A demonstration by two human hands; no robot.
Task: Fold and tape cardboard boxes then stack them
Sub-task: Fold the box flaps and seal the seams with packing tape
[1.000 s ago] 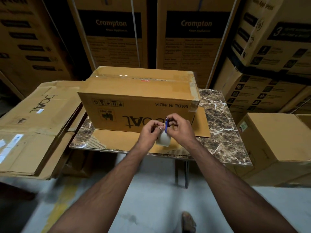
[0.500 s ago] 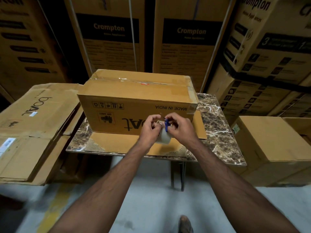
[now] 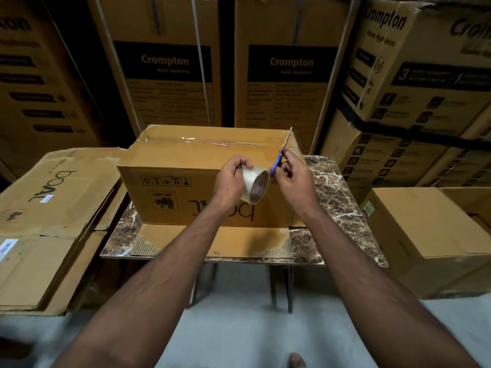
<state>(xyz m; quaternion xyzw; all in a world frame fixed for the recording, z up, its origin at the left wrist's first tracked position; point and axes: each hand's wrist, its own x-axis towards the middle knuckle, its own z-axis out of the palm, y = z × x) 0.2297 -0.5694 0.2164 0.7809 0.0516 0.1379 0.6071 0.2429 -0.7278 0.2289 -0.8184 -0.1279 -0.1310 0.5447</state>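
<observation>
Around me stand tall stacked brown cartons printed Crompton, unchanged apart from my head tilting up a little. In front sits the marble-patterned brown worktop, and on it the long brown cardboard boAt box, lying upside down by its print, on a flat sheet of cardboard. Its top flaps are already closed, with glossy clear tape along the seam. To my left lies a pile of flattened brown boAt cartons; to my right a plain closed brown box stands on the floor.

What has changed is in my hands. A second ago both were bunched low against the box front, working at the tape end. Now they have risen and drawn apart over the box's top front edge. My left hand has its grip curled round the roll of clear packing tape, core facing me. My right hand grips the blue-handled scissors, the metal blade now pointing up and away. I cannot tell whether a strip of tape runs between roll and scissors.

I judge the cut finished or the tape end freed, so the next length can go on the box's right end before stacking.
</observation>
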